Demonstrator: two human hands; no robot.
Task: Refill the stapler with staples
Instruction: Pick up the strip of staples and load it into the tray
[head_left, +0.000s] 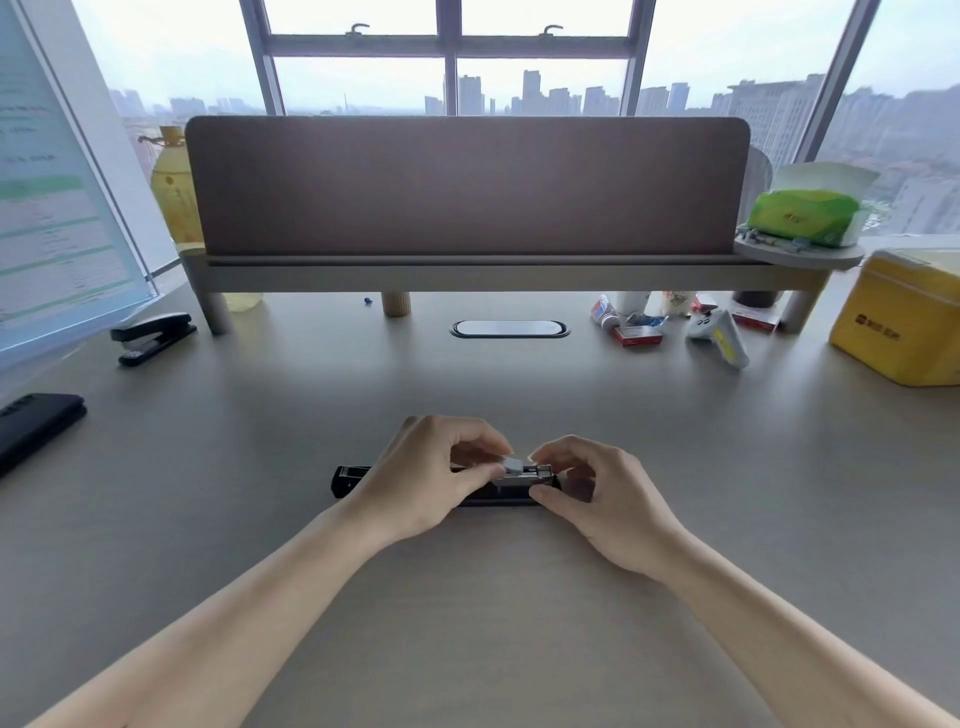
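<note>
The stapler (447, 483) lies opened flat right under my fingers, long axis left to right. My left hand (431, 470) pinches a staple strip (511, 464) over its channel; my right hand (597, 493) grips its right end. A spare stapler (153, 336) sits far beyond, leftward.

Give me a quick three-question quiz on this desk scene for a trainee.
1. True or false: both hands are on the stapler in front.
2. Where does the second stapler sit? A: far left, B: far right.
3. Which hand pinches the small grey piece?

Key:
1. True; the left hand and the right hand both touch it.
2. A.
3. The left.
</note>
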